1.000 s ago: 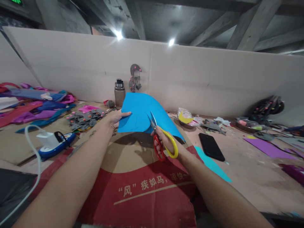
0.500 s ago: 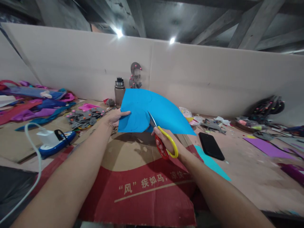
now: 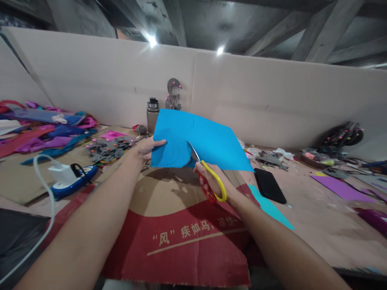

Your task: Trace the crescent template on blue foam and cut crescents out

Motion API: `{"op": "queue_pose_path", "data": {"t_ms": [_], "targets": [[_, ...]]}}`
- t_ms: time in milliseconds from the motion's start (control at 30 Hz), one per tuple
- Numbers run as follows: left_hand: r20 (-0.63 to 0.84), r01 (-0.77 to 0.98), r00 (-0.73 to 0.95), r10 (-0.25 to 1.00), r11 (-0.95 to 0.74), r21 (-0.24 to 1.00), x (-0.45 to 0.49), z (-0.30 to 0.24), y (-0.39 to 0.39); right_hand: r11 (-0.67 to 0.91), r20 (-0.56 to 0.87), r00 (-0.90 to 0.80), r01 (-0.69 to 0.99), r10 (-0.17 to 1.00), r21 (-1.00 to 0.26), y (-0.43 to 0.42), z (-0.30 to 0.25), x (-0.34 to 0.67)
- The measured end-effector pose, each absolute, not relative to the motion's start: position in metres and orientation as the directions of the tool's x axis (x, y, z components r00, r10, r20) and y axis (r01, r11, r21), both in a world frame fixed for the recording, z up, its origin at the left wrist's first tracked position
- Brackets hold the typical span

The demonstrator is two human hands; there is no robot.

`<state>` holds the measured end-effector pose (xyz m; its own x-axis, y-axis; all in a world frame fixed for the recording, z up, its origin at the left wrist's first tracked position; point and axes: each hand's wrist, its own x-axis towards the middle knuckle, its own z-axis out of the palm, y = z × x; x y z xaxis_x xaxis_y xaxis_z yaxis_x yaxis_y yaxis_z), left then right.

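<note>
My left hand (image 3: 147,147) pinches the left edge of a blue sheet (image 3: 208,141) and holds it up above the table. A faint curved line is drawn on the sheet. My right hand (image 3: 211,180) is closed in the red and yellow handles of a pair of scissors (image 3: 205,175). Their blades are in the lower edge of the sheet, cutting along the curve.
Flattened red and brown cardboard (image 3: 181,233) lies under my arms. A black phone (image 3: 269,185) and a blue offcut (image 3: 272,209) lie to the right. A water bottle (image 3: 152,114) stands at the back wall. Coloured scraps (image 3: 45,133) and a charger with white cable (image 3: 65,175) lie to the left.
The sheet has turned, its right side swinging up and out to the right. The scissor blades have closed and moved further along the curve.
</note>
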<state>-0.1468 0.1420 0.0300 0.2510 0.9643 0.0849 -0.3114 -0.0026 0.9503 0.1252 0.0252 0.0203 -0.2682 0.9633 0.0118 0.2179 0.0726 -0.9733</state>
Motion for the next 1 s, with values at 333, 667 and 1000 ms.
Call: {"op": "queue_pose_path", "data": {"t_ms": [333, 667, 1000], "targets": [[0.153, -0.300, 0.255, 0.955, -0.072, 0.951, -0.147, 0.030, 0.142, 0.052, -0.017, -0.262, 0.254, 0.965, -0.966, 0.021, 0.027, 0.121], [0.135, -0.264, 0.233, 0.963, -0.071, 0.962, -0.145, 0.032, 0.142, -0.006, -0.102, -0.229, 0.385, 0.968, -0.923, 0.011, 0.039, 0.119], [0.133, -0.229, 0.269, 0.954, -0.070, 0.971, -0.144, 0.032, 0.138, -0.019, -0.130, -0.270, 0.378, 0.954, -0.926, 0.020, 0.027, 0.120]]}}
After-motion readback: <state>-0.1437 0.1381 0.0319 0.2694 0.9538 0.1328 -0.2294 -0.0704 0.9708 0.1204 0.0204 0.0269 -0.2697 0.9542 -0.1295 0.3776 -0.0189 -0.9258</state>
